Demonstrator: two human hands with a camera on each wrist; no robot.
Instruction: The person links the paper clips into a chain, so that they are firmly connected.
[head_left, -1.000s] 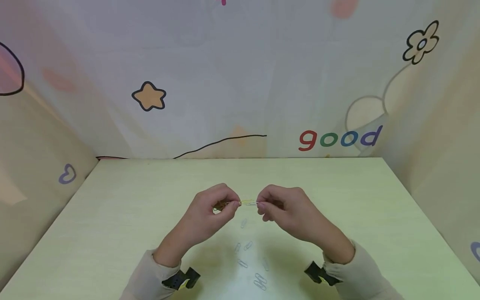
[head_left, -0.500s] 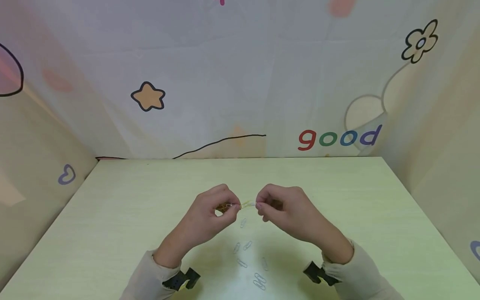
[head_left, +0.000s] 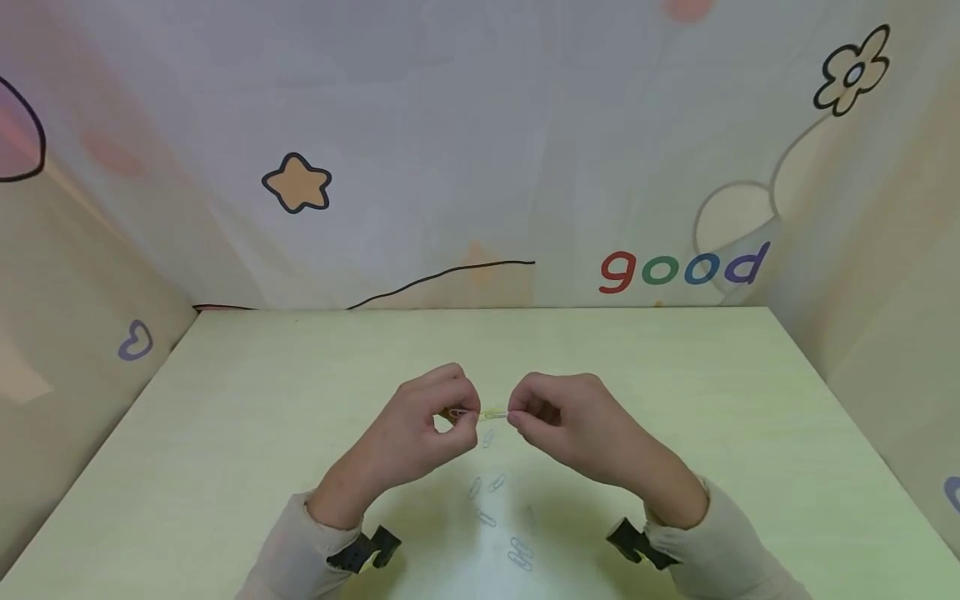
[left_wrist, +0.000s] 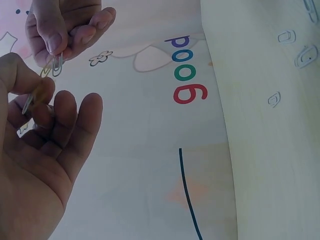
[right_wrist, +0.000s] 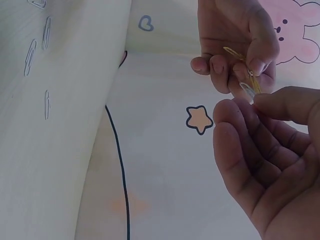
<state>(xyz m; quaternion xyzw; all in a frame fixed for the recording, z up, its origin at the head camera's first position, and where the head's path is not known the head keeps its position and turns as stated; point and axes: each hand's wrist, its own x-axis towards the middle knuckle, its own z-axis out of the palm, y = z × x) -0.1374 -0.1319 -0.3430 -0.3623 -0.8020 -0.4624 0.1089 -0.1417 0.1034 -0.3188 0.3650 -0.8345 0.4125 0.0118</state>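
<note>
Both hands are raised over the table, fingertips close together in the head view. My left hand pinches a short chain of paper clips between thumb and forefinger, part of it hanging behind the fingers. In the right wrist view a yellow paper clip of that chain sticks out by the left palm. My right hand pinches the end of a silver paper clip. Between the two hands this clip overlaps another yellow paper clip; their crossing is partly covered by fingers.
Several loose silver paper clips lie on the pale table below and between the hands. A printed cloth backdrop rises behind the table's far edge, with more cloth at both sides. Each wrist wears a black camera mount.
The right fingertips have come slightly closer to the left ones, narrowing the gap over the clips. Both hands keep their pinch. The head view has tilted a little.
</note>
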